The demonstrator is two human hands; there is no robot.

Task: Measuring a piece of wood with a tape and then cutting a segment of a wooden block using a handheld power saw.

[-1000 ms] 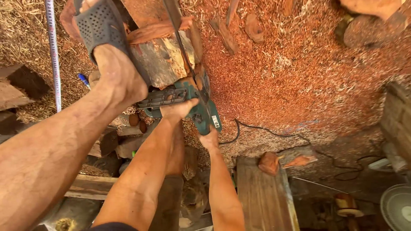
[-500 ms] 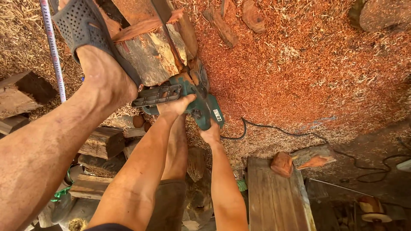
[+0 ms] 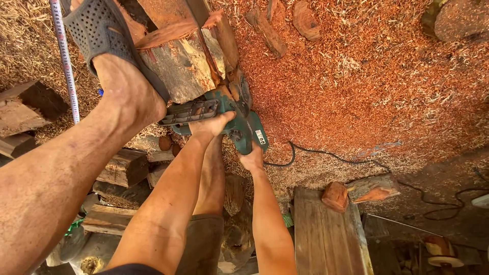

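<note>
hands clamp a green chainsaw at centre: left hand on the front handle, right hand gripping the rear. blade bites the foot-pinned log at 11 o'clock; cut looks partway, log unsevered.

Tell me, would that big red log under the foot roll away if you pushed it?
Probably not easily. The log looks chunky and split, with flat, rough faces, so it would likely rock rather than roll. It seems heavy, and a sandalled foot presses on it. The loose sawdust underneath might let it slide slightly.
</note>
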